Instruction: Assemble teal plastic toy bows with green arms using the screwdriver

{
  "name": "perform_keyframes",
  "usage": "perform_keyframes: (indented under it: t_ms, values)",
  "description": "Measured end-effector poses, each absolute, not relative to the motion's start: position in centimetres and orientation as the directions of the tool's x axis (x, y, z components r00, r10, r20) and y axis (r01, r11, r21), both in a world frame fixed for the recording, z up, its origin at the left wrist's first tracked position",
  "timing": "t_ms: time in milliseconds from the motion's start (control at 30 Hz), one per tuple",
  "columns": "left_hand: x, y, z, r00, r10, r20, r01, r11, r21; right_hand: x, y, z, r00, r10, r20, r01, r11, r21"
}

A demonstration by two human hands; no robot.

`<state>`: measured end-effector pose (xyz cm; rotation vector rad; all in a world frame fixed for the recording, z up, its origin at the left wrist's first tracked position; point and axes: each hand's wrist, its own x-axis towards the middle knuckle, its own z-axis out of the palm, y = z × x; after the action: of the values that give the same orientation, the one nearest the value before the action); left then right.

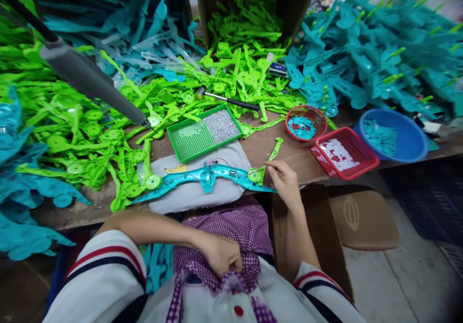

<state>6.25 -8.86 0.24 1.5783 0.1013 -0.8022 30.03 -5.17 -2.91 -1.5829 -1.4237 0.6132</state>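
A teal bow-shaped toy part [188,177] lies across a folded light cloth [220,195] at the table's front edge, its inner side with wires facing up. At its right end a lime green limb piece [257,174] is set, its arm pointing up and away. My right hand [285,180] is just beside that end, thumb and fingers pinched on a thin wire-like strand that runs over the green piece. Down at my lap, my left hand [223,256] is closed against the bunched purple checked apron [249,221]; what its fingers hold is hidden.
Behind the cloth stands a green tray [181,142] of small silvery pieces, with a hammer [231,101] beyond. A grey power screwdriver [90,79] hangs at left. Red baskets [365,161] and a blue basin [412,142] sit right. Lime and teal parts are heaped around.
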Motion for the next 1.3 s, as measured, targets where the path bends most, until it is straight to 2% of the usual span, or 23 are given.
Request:
perform_keyframes:
  t_ms: [100,133,267,467,533,633,700,833,900,933,1000,1033,1133,1200,1233,1300]
  values:
    - [6.2,-9.0,0.6,0.823,-0.205,-0.531,0.446,-0.346,0.825,30.2,-5.1,-2.8,0.216,0.952,0.217,0.539,0.069,-0.839]
    - [6.2,-8.8,0.5,0.825,-0.214,-0.524,0.437,-0.347,0.830,30.4,-5.1,-2.7,0.216,0.950,0.226,0.551,0.072,-0.831]
    - [5.6,-7.7,-0.5,0.760,-0.445,-0.474,0.431,-0.201,0.880,31.0,-5.1,-2.6,0.235,0.936,0.262,0.581,0.081,-0.810]
    - [5.7,-8.4,-2.2,0.700,-0.534,-0.474,0.505,-0.101,0.857,31.1,-5.4,-2.6,0.223,0.943,0.247,0.583,0.074,-0.809]
    - [5.9,-8.8,-1.9,0.696,-0.534,-0.480,0.511,-0.102,0.854,31.0,-5.5,-2.6,0.225,0.941,0.254,0.578,0.081,-0.812]
    - [5.9,-9.3,-0.9,0.729,-0.426,-0.536,0.517,-0.170,0.839,30.9,-5.5,-2.4,0.227,0.939,0.258,0.575,0.085,-0.814]
    - [6.0,-9.3,-0.2,0.767,-0.298,-0.569,0.518,-0.236,0.822,31.0,-5.2,-2.3,0.223,0.940,0.259,0.580,0.086,-0.810]
    - [5.9,-7.8,0.4,0.807,0.030,-0.590,0.548,-0.412,0.728,31.0,-4.2,-2.0,0.200,0.940,0.276,0.593,0.109,-0.798]
    - [5.5,-6.7,0.5,0.797,0.142,-0.587,0.583,-0.434,0.687,31.0,-3.6,-1.7,0.192,0.937,0.293,0.597,0.125,-0.792]
    - [5.1,-6.3,0.5,0.796,0.164,-0.583,0.589,-0.435,0.681,30.9,-3.3,-1.6,0.190,0.935,0.300,0.598,0.132,-0.791]
    - [4.3,-5.9,0.5,0.808,0.153,-0.569,0.572,-0.438,0.693,30.9,-2.9,-1.4,0.185,0.933,0.308,0.599,0.142,-0.788]
    - [3.9,-6.0,0.5,0.826,0.106,-0.554,0.541,-0.428,0.724,30.9,-2.7,-1.3,0.185,0.933,0.309,0.601,0.142,-0.787]
    - [3.2,-7.0,0.2,0.877,-0.172,-0.449,0.393,-0.279,0.876,31.1,-2.4,-1.2,0.202,0.932,0.302,0.610,0.122,-0.783]
    - [3.3,-7.9,-0.2,0.869,-0.310,-0.387,0.348,-0.173,0.921,31.4,-2.3,-1.0,0.234,0.925,0.299,0.612,0.099,-0.784]
    - [3.5,-8.2,-0.3,0.867,-0.316,-0.384,0.346,-0.171,0.922,31.8,-2.3,-1.0,0.250,0.921,0.300,0.613,0.089,-0.785]
    - [3.8,-8.3,-0.6,0.890,-0.179,-0.418,0.365,-0.269,0.892,32.6,-2.3,-0.8,0.286,0.909,0.304,0.617,0.068,-0.784]
